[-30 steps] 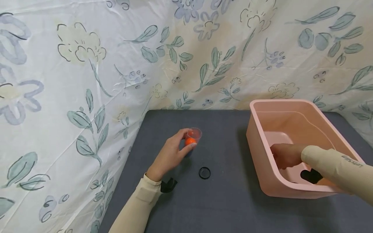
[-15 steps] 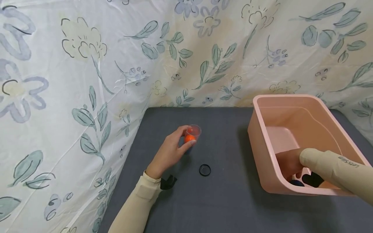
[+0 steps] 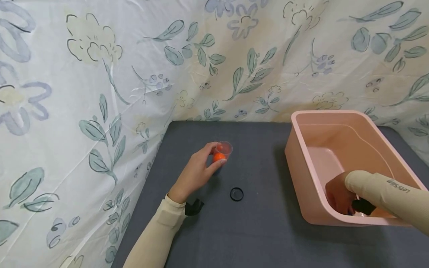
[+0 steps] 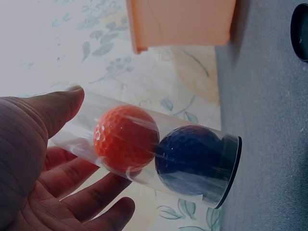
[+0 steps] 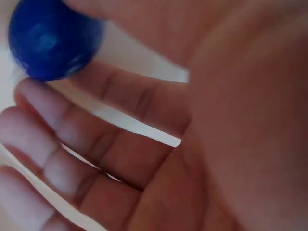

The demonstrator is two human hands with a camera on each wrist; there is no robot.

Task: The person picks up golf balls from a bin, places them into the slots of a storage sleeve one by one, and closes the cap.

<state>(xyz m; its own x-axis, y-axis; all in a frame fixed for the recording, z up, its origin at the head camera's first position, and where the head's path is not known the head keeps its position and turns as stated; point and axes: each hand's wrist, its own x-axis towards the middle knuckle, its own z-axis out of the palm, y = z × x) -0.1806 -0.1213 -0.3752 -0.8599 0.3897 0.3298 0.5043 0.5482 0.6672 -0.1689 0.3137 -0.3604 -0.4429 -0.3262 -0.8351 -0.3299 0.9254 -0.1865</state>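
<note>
My left hand (image 3: 194, 171) holds a clear plastic tube (image 3: 228, 148) near its open top, slightly tilted over the table. In the left wrist view an orange golf ball (image 4: 126, 138) sits inside it above a dark blue golf ball (image 4: 185, 159), and a black cap (image 4: 231, 171) closes the lower end. On the right, my right hand (image 3: 340, 193) reaches down into a pink bin (image 3: 295, 149). The right wrist view has a blue golf ball (image 5: 53, 41) between its thumb and index finger, with the other fingers loosely bent.
A loose black ring-shaped cap (image 3: 236, 194) lies on the dark grey table (image 3: 254, 238) between the tube and the bin. Floral cloth (image 3: 187, 74) hangs behind and along the left side. The bin's walls stand high around my right hand.
Inside the bin my right hand shifts toward its near side; a dark ball seen beside it half a second ago is now at its fingertips. My left hand keeps holding the tube.
</note>
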